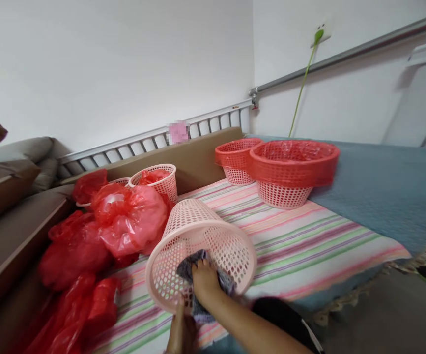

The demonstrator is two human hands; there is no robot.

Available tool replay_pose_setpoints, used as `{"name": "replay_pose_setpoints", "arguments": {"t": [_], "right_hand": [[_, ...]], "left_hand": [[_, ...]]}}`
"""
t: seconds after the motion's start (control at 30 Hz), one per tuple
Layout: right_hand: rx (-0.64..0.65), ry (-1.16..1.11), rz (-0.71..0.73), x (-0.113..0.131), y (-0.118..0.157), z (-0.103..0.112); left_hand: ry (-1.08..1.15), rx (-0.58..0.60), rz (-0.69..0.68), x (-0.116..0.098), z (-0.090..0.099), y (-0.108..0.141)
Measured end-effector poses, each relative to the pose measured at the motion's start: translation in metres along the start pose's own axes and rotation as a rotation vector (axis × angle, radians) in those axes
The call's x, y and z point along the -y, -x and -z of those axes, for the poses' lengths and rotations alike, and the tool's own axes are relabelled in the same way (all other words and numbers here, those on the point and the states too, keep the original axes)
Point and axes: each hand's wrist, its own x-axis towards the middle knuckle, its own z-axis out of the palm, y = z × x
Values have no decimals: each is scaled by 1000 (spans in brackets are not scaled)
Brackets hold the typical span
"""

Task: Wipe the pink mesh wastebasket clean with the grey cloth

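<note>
A pale pink perforated wastebasket (194,214) lies tipped on its side on a striped cloth, its mouth facing me. At the near edge of its rim, my left hand (181,329) grips it with the thumb over the inside; the other fingers are partly hidden. My right hand (206,282) reaches into the mouth and presses a dark grey rag (187,268) against the inner wall. Part of the rag hangs down past the rim under my right forearm.
Red plastic bags (131,221) are heaped at the left, beside another pink basket (168,186) holding red plastic. Two pink baskets lined with red bags, a smaller one (238,174) and a larger one (284,196), stand at the back right. Grey-brown cushions (10,221) line the left side.
</note>
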Motion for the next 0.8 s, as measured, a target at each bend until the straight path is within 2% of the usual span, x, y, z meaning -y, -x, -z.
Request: {"name": "replay_pose_setpoints", "arguments": {"t": [0.27,0.43,0.6,0.8], "right_hand": [[-1,4,10,-10,-82,-8],[-4,-11,16,-17,-106,-10],[9,-14,20,-15,-94,-11],[-10,-22,47,-6,-31,-10]], "left_hand": [[39,-80,-11,0,-8,11],[0,-122,3,-6,-18,20],[-5,-129,5,-10,-24,27],[-48,-117,-37,-15,-31,31]]}}
